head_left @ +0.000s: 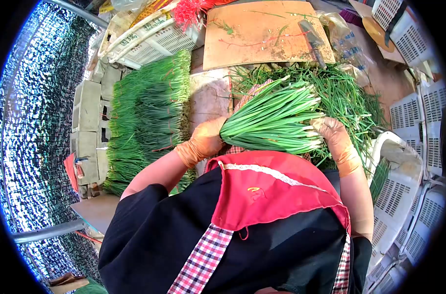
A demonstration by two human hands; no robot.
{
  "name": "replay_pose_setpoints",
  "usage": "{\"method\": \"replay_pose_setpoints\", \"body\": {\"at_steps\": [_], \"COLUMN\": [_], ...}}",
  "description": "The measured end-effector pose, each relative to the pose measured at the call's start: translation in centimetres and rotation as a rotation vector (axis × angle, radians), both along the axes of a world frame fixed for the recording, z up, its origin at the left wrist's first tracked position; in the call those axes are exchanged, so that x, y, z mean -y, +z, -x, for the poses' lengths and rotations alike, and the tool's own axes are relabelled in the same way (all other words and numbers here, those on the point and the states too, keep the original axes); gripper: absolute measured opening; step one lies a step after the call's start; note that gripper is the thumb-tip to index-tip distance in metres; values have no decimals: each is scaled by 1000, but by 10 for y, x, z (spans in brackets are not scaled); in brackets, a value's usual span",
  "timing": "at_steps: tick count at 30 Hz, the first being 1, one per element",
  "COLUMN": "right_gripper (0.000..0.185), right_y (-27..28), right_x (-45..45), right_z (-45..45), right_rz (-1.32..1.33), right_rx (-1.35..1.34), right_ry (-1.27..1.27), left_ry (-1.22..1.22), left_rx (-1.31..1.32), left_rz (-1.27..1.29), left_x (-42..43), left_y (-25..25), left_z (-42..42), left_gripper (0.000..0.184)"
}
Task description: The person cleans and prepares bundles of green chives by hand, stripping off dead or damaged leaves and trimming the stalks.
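Seen fr. above: red cloth apron (286,183) w/ white lace trim + checked straps, across lower middle. On the L, a stack of green stalks (152,112), thin + grasslike, in neat rows, pale ends facing R. On the R, beyond the apron, a loose heap (353,98) of similar greens, tangled. At top, next to heap, a flat tan board (262,36), scuffed, w/ scraps on it. Btwn both hands, just in front of apron, a fan-shaped bunch (277,120): glossy green leaves, white stem ends pointing R. L hand (207,138), in wrinkled orange glove, closed round bunch's narrow leaf end. R hand (334,137), gloved likewise, fingers bent at white ends; pinching or merely touching, can't tell.
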State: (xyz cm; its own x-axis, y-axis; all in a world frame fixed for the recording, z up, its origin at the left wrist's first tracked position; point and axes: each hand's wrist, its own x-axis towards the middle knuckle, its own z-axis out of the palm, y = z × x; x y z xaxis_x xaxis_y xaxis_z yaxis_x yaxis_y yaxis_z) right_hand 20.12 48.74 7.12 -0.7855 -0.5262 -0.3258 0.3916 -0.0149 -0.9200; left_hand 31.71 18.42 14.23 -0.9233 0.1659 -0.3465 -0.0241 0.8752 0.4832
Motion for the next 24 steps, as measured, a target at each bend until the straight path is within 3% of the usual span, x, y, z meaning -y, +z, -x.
{"method": "replay_pose_setpoints", "body": {"at_steps": [6, 8, 10, 12, 15, 18, 19, 21, 22, 24], "right_gripper": [23, 29, 34, 38, 35, 27, 23, 12, 12, 12], "right_y": [20, 18, 7, 12, 3, 8, 2, 8, 7, 3], "right_x": [13, 16, 17, 16, 16, 14, 9, 8, 6, -3], "right_z": [-4, -4, -5, -6, -4, -7, -7, -13, -14, -13], "right_rz": [-70, -112, -77, -87, -98, -103, -141, -187, -186, -152], "right_rx": [-5, 186, 53, 264, 256, 286, 121, -130, -127, -258], "right_ry": [35, -105, -82, -100, -131, -172, -127, -116, -123, -140], "left_ry": [72, 109, 170, 190, 156, 198, 371, 560, 685, 635], "left_rx": [-232, -320, -384, -349, -413, -273, -141, 110, 229, 244], "left_rz": [79, 43, -37, 38, -55, -114, -515, -1002, -1214, -1414], "left_x": [9, 10, 10, 10, 12, 21, 32, 26, 23, 22], "left_y": [-28, -37, -43, -45, -49, -74, -112, -93, -84, -79], "left_z": [-20, -25, -27, -28, -27, -27, -28, -24, -22, -20], "left_gripper": [24, 22, 24, 22, 19, 17, 21, 29, 34, 27]}}
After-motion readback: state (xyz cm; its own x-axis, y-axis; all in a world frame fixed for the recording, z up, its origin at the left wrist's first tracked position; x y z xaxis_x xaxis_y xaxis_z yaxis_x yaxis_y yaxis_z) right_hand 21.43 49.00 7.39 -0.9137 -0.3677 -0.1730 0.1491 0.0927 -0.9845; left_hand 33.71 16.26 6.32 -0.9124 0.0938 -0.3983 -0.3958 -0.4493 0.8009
